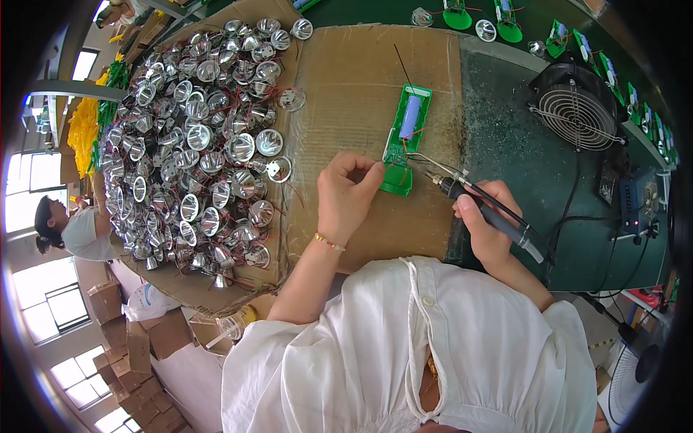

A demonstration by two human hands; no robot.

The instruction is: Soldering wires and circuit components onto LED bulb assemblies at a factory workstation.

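A green plastic housing (pixel 397 185) lies on the cardboard sheet in front of me, holding a lilac cylindrical battery (pixel 411 117), a small circuit board and thin red wires. My left hand (pixel 345 191) is closed at the housing's left edge, thumb and forefinger pinched together. What sits between those fingertips is hidden or too small to name. My right hand (pixel 489 238) grips a soldering iron (pixel 511 229) with a thin metal guide tube along it. Its tip points left, at the wires and board in the lower half of the housing.
Many silver reflector cups (pixel 198 137) with red wires are heaped on cardboard at left. A round metal-grilled fan (pixel 575 115) stands at right, near a blue powered box (pixel 639 206) with cables. Several green housings (pixel 510 29) line the far and right edges. A person (pixel 83 227) is at far left.
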